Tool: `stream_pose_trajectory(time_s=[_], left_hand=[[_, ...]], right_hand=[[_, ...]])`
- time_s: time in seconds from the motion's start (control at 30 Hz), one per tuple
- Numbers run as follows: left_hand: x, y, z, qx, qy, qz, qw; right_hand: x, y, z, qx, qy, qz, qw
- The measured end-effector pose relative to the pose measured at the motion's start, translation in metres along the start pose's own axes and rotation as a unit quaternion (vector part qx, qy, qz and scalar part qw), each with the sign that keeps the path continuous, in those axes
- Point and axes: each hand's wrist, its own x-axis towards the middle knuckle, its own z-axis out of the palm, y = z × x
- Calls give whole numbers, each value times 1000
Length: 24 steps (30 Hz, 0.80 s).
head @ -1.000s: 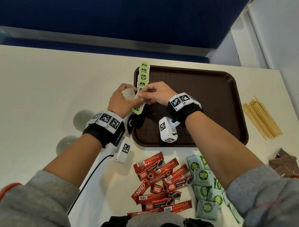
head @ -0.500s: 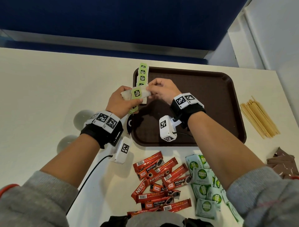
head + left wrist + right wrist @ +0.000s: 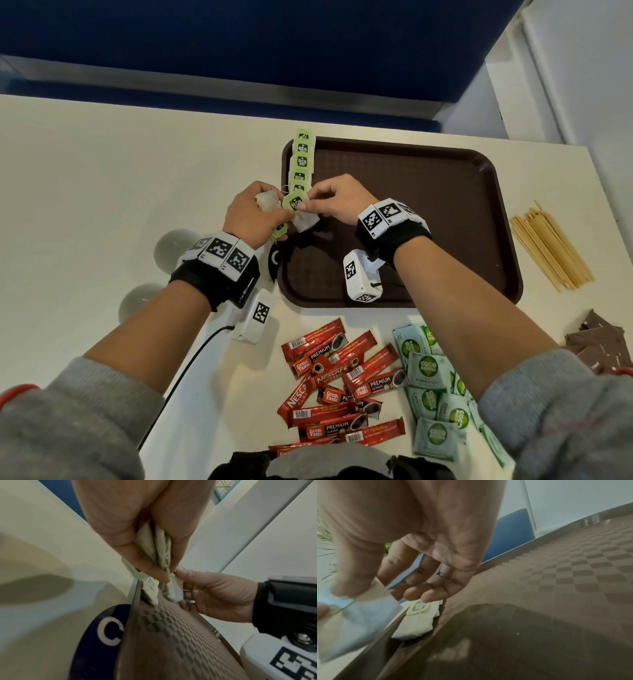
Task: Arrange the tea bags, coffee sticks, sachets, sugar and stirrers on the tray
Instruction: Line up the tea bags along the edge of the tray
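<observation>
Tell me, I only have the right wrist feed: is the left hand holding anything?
Observer: Yes. The left hand grips a bunch of tea bags.
Operator: How many are laid down on the tray?
Observer: A row of tea bags runs along the left edge of the tray; about five green tags show.
Operator: Coffee sticks on the tray?
Observer: No. The red coffee sticks lie in a heap on the table, on the near side of the tray.
</observation>
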Motion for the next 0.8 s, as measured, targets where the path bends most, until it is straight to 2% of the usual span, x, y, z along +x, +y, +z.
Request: stream_pose_trajectory(time_s=[0.2, 0.47, 0.8], left_hand=[[1, -2, -3, 6, 34, -25, 999], [2, -2, -4, 0, 36, -31, 999], [5, -6, -2, 6, 28, -37, 999]], right_hand=[[6, 10, 3, 24, 11, 38, 999], [11, 20, 18, 60, 10, 110, 992], [17, 20, 21, 77, 69, 116, 988]])
